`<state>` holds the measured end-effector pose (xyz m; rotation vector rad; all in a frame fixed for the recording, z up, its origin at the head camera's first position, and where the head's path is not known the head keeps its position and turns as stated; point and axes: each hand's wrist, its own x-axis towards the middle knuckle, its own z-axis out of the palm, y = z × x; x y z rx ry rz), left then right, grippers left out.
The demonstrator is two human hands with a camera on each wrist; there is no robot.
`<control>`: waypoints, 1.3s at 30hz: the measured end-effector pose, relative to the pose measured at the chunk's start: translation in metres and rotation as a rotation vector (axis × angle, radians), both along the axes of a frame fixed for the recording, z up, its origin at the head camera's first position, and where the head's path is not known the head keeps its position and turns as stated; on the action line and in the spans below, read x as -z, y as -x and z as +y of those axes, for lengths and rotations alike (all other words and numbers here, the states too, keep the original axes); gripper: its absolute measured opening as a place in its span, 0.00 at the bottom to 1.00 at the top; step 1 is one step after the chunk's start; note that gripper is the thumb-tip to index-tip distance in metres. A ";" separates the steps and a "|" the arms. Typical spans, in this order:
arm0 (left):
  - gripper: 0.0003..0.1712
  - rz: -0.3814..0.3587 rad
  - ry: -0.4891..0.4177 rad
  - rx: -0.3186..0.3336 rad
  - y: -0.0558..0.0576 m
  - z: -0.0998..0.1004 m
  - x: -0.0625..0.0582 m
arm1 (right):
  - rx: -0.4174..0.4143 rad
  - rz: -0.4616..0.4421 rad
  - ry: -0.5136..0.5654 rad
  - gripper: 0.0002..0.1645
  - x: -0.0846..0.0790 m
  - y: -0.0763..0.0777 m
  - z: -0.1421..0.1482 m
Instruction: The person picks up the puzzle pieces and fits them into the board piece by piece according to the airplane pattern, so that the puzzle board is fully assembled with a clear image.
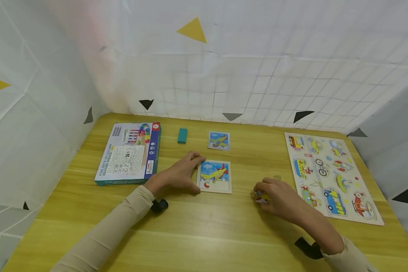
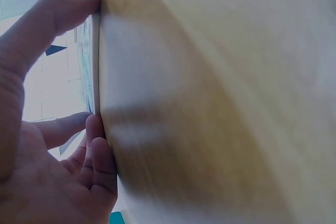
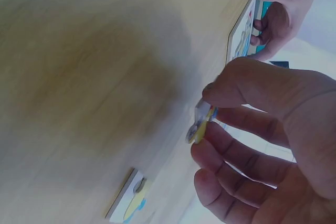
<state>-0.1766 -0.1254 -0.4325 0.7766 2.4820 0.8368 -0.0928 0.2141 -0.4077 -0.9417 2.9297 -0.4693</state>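
Observation:
A small square airplane puzzle (image 1: 221, 190) with a pale wooden frame lies before me, pale patches showing in its lower part. My left hand (image 1: 180, 173) holds its left side, the thumb at the near corner and the index finger at the far one. Off to the right, my right hand (image 1: 280, 198) pinches a small puzzle piece (image 3: 202, 124) with yellow on it between thumb and fingers. Another loose piece (image 3: 126, 198), printed yellow and blue, lies on the table near that hand. Behind the puzzle is a matching airplane picture card (image 1: 219, 141).
At the left lies a flat beaded-box toy carton (image 1: 129, 158). A teal block (image 1: 182, 136) stands between it and the card. A large vehicle peg puzzle (image 1: 311, 149) covers the table's right side, close to my right hand. White patterned sheeting (image 1: 176, 83) surrounds the table.

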 end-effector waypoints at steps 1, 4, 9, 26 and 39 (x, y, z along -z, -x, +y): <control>0.60 -0.001 -0.001 0.000 0.000 0.000 0.000 | -0.008 0.010 0.005 0.20 0.000 0.000 -0.001; 0.60 -0.001 -0.002 0.001 0.000 0.001 0.000 | -0.028 0.035 0.014 0.20 0.000 0.001 -0.004; 0.61 0.004 0.000 0.005 0.000 0.000 0.001 | -0.036 0.059 0.012 0.20 -0.002 0.003 -0.010; 0.61 0.007 -0.005 0.010 0.001 0.000 0.001 | -0.092 0.039 0.038 0.18 -0.010 0.014 -0.034; 0.61 0.012 -0.002 0.010 0.001 -0.001 0.001 | -0.119 0.033 0.056 0.17 -0.010 0.023 -0.055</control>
